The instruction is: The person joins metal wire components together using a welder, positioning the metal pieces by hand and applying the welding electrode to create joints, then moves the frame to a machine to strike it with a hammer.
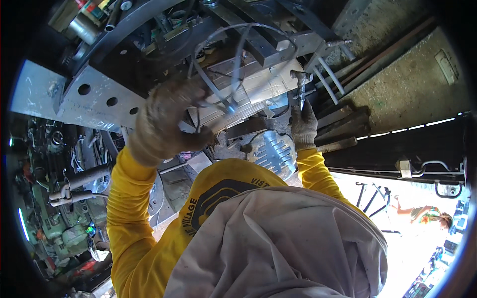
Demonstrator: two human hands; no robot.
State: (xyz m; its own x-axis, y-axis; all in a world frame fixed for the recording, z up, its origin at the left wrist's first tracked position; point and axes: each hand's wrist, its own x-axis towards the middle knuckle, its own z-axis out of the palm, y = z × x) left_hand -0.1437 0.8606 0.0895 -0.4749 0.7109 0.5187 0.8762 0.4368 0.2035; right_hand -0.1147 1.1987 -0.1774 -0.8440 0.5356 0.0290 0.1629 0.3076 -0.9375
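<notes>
Right hand [303,125] is clenching a metal tool [301,89] at 1 o'clock, tip up against the grey housing [253,87] overhead. Left hand [166,121] is closing on thin cables [218,94] at 11, probably holding them clear. Left fingers blurred; cable ends hidden behind frame [99,94].

The left glove [161,121] is blurring, hiding its grip; the right glove [303,126] is covering the tool [301,89] handle; below the gloves, cloth [278,243] is running off-frame
</notes>
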